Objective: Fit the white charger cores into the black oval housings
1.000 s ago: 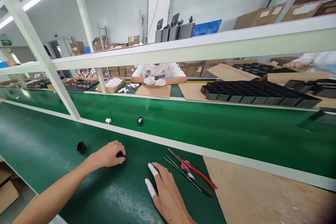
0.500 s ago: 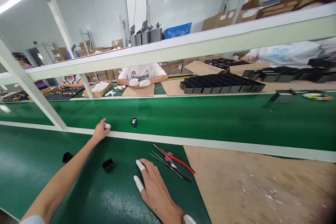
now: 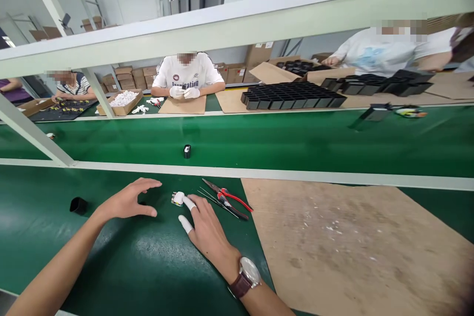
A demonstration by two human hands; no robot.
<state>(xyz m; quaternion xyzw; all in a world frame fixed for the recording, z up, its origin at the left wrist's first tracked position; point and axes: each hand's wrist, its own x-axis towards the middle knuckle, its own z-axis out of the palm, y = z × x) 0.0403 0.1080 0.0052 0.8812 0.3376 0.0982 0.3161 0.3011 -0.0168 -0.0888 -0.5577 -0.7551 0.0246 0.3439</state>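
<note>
My left hand (image 3: pixel 129 200) hovers over the green bench, thumb and fingers spread, holding nothing. A dark patch shows behind its thumb, mostly hidden; I cannot make out what it is. Between my hands lies a small white part with metal bits (image 3: pixel 178 198). The capped index finger of my right hand (image 3: pixel 209 227) reaches its edge; whether it presses on it I cannot tell. That hand is open, with white covers on the thumb and index finger. Just beyond it rest red-and-black long-nose pliers (image 3: pixel 231 201) and a thin two-pronged metal tool (image 3: pixel 217 201).
A black cup-like housing (image 3: pixel 78 206) stands at the left. Brown cardboard (image 3: pixel 333 242) covers the bench on the right. Past a white rail (image 3: pixel 207 172), the green belt (image 3: pixel 259 140) carries a black housing with white inside (image 3: pixel 187 151). Co-workers sit opposite, near black housings (image 3: pixel 292 96).
My left hand has come back from the belt's edge, and the white part it held now lies by my right index finger. My left fingers have spread apart. The view has tilted down.
</note>
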